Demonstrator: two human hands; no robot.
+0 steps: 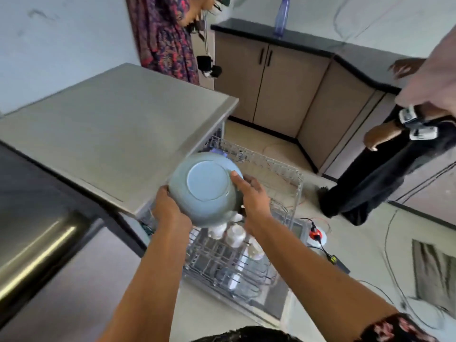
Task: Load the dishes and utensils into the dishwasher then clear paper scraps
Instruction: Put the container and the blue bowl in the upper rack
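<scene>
Together, left hand (pixel 170 207) and right hand (pixel 254 196) grip upturned bowl (pixel 207 186) — cups (pixel 235 235) beneath half hidden, blurred

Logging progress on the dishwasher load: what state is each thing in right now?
bowl: upside down, held over the rack
left hand: grips the bowl's left edge
right hand: holds the bowl's right side
rack: pulled out, partly loaded
cups: sitting in the rack
cabinet doors: closed
bottle: upright on the counter
</scene>
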